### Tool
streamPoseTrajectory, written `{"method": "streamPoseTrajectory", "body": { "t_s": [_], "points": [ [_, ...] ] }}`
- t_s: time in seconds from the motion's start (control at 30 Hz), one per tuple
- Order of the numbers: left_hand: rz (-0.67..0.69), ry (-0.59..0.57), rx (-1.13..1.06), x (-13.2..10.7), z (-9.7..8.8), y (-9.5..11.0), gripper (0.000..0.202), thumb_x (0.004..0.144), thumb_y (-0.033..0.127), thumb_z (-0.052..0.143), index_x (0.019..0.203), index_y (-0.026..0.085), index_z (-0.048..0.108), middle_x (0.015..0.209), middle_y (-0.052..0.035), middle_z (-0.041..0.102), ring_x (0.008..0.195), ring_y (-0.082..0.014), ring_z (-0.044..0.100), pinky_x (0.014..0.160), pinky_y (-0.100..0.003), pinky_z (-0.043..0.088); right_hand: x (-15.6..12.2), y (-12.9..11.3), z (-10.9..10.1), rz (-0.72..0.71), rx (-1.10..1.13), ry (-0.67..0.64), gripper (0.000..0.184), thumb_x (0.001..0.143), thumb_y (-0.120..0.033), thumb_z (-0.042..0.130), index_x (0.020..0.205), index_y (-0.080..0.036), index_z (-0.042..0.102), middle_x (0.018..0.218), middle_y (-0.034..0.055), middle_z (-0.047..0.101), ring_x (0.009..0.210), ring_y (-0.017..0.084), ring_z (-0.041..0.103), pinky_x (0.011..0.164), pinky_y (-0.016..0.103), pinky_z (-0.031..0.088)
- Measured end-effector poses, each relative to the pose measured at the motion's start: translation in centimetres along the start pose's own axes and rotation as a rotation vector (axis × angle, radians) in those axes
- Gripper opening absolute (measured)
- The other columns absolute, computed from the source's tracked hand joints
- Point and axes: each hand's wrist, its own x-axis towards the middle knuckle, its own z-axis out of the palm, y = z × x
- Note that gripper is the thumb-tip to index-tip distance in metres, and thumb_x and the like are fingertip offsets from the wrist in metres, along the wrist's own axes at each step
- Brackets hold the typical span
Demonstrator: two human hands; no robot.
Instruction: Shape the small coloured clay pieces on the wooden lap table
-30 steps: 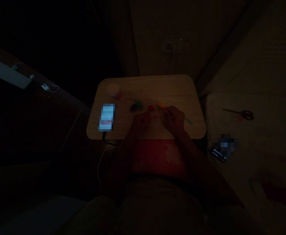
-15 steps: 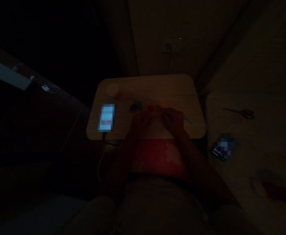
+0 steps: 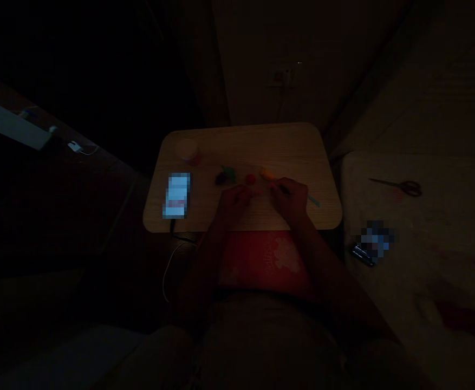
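Note:
In dim light, both of my hands rest over a small wooden table (image 3: 237, 143). My left hand (image 3: 234, 201) has its fingers curled together, with a small reddish spot by the fingertips; what they grip is too dark to tell. To its right, my right hand (image 3: 291, 196) is closed in a pinch, its contents hidden. A thin teal stick (image 3: 313, 201) shows beside the right hand; whether it is held or lies on the table is unclear. Just beyond the fingers lie a red lump (image 3: 251, 178), an orange lump (image 3: 266, 174), a green piece (image 3: 229, 173) and a dark lump (image 3: 221, 178).
A round lidded tub (image 3: 187, 149) stands at the table's back left. Nearer is a lit phone (image 3: 177, 195) with a cable (image 3: 173, 227). On the pale surface at right are scissors (image 3: 410, 187) and another device (image 3: 363, 254). A wall socket (image 3: 281, 77) is behind.
My right hand has shifted very slightly right, showing more of the orange lump. My left hand stays almost in place. The lumps and the phone have not moved.

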Motion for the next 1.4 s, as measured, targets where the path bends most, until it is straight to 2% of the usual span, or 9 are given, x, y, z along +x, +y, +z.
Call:
{"method": "streamPoseTrajectory", "body": {
  "t_s": [0.2,0.33,0.4,0.5,0.67,0.87,1.07,1.3,1.4],
  "points": [
    [-0.004,-0.002,-0.022,0.0,0.0,0.2,0.029,0.095,0.033,0.057,0.072,0.018,0.065,0.065,0.0020,0.058,0.063,-0.0128,0.051,0.060,-0.024,0.037,0.0,0.0,0.0,0.035,0.020,-0.013,0.037,0.102,-0.045,0.060,0.081,-0.021,0.078,0.072,0.0031,0.074,0.064,0.017,0.067,0.064,0.029,0.052],
    [0.023,-0.006,-0.009,0.1,-0.1,-0.1,0.029,0.096,0.033,0.057,0.072,0.018,0.064,0.064,0.0023,0.058,0.063,-0.0128,0.052,0.061,-0.025,0.037,0.1,0.3,0.1,-0.005,0.061,0.009,0.029,0.101,-0.040,0.060,0.095,-0.022,0.082,0.096,0.0089,0.083,0.088,0.024,0.078,0.084,0.037,0.061],
    [0.023,0.002,-0.009,0.1,0.0,-0.2,0.028,0.096,0.032,0.057,0.072,0.018,0.064,0.065,0.0023,0.058,0.063,-0.0129,0.052,0.061,-0.025,0.038,0.0,0.6,0.2,-0.009,0.070,0.005,0.027,0.101,-0.038,0.060,0.099,-0.023,0.082,0.102,0.0097,0.084,0.094,0.025,0.079,0.089,0.040,0.062],
    [0.021,0.007,-0.014,0.1,0.0,-0.4,0.027,0.095,0.032,0.058,0.073,0.018,0.065,0.065,0.0023,0.059,0.063,-0.0131,0.052,0.061,-0.025,0.039,-0.1,1.0,0.4,0.016,0.089,-0.006,0.029,0.103,-0.038,0.057,0.106,-0.024,0.083,0.104,0.0088,0.084,0.094,0.025,0.079,0.088,0.040,0.063],
    [0.025,-0.001,0.008,0.1,0.0,-0.7,0.028,0.096,0.033,0.059,0.073,0.018,0.066,0.065,0.0018,0.059,0.064,-0.0136,0.053,0.062,-0.025,0.039,-0.3,1.5,0.9,0.078,0.175,-0.008,0.032,0.105,-0.039,0.055,0.114,-0.025,0.082,0.101,0.0069,0.084,0.080,0.022,0.077,0.078,0.037,0.063],
    [0.008,0.000,0.013,0.1,-0.1,-0.6,0.027,0.096,0.032,0.058,0.075,0.018,0.068,0.068,0.0010,0.062,0.065,-0.0139,0.054,0.061,-0.024,0.039,-0.3,1.0,0.6,0.115,0.126,-0.030,0.024,0.098,-0.042,0.066,0.095,-0.024,0.083,0.087,0.0042,0.083,0.074,0.021,0.076,0.071,0.034,0.060],
    [0.010,-0.001,0.018,0.1,-0.1,-0.4,0.030,0.097,0.035,0.059,0.073,0.018,0.067,0.066,0.0013,0.060,0.064,-0.0138,0.053,0.062,-0.025,0.040,-0.4,0.8,0.5,0.147,0.069,0.024,0.024,0.088,-0.042,0.077,0.074,-0.023,0.075,0.068,0.0001,0.074,0.059,0.016,0.063,0.058,0.028,0.048],
    [0.021,0.004,0.004,0.1,-0.1,-0.7,0.030,0.097,0.037,0.061,0.075,0.018,0.069,0.067,0.0012,0.062,0.065,-0.0141,0.056,0.062,-0.024,0.042,-0.2,0.2,0.4,0.165,0.064,0.041,0.031,0.080,-0.042,0.081,0.065,-0.022,0.061,0.060,-0.0024,0.066,0.054,0.012,0.054,0.052,0.025,0.041],
    [0.043,0.034,-0.011,0.1,0.0,-0.9,0.029,0.097,0.039,0.064,0.080,0.018,0.073,0.074,-0.0012,0.070,0.071,-0.0157,0.062,0.068,-0.026,0.048,-0.2,0.2,0.4,0.149,0.080,0.030,0.029,0.082,-0.043,0.079,0.066,-0.022,0.066,0.056,-0.0029,0.063,0.052,0.012,0.052,0.050,0.025,0.040]
  ]
}}
